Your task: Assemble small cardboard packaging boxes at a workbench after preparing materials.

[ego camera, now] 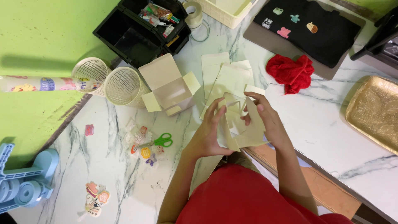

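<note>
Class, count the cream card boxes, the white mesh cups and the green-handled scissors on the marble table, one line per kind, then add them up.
Cream card boxes: 2, one open on the table, one half-folded in both hands
White mesh cups: 2
Green-handled scissors: 1
Total: 5

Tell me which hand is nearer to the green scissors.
Left. The left hand is just right of the green scissors; the right hand is farther away, across the cream box both hold.
</note>
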